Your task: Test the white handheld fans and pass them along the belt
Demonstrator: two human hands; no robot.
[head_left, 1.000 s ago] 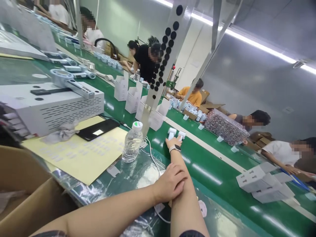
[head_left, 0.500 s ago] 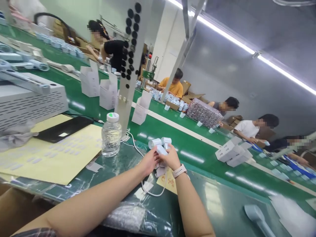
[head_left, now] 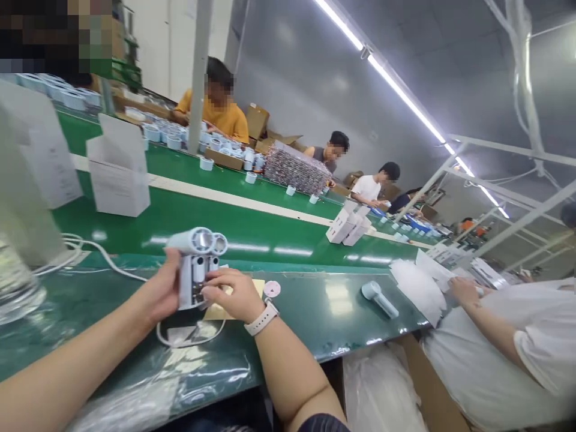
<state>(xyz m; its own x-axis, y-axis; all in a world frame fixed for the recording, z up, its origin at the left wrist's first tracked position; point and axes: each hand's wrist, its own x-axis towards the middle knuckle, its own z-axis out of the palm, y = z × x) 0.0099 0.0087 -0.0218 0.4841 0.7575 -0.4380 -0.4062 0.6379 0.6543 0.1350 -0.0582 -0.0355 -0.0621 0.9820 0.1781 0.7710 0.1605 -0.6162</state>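
My left hand [head_left: 167,288] is closed around the left side of a light-blue handheld device [head_left: 185,242] with a round, silvery end. A second, smaller light-blue round end [head_left: 220,243] shows right beside it, and I cannot tell whether the two are joined. Below the round ends, the front has upright slots and dark, shiny parts. My right hand [head_left: 236,294], a pale watch [head_left: 262,318] on its wrist, has its fingers bent against the device's lower right side. What its fingertips pinch is partly hidden. Under the hands lie a yellow paper [head_left: 256,289] and a white cable [head_left: 191,344].
A round pinkish tag [head_left: 272,288] and another light-blue device [head_left: 380,299] lie on the dark green table [head_left: 310,318]. White cartons [head_left: 117,171] stand on the green belt [head_left: 216,219]. A clear bottle [head_left: 18,288] is at left. A co-worker's hand [head_left: 465,291] is at right; others sit across.
The view has swung right and closer to my hands. The device has turned, so its round ends and slotted front now face me. A co-worker in white has come into view at right.
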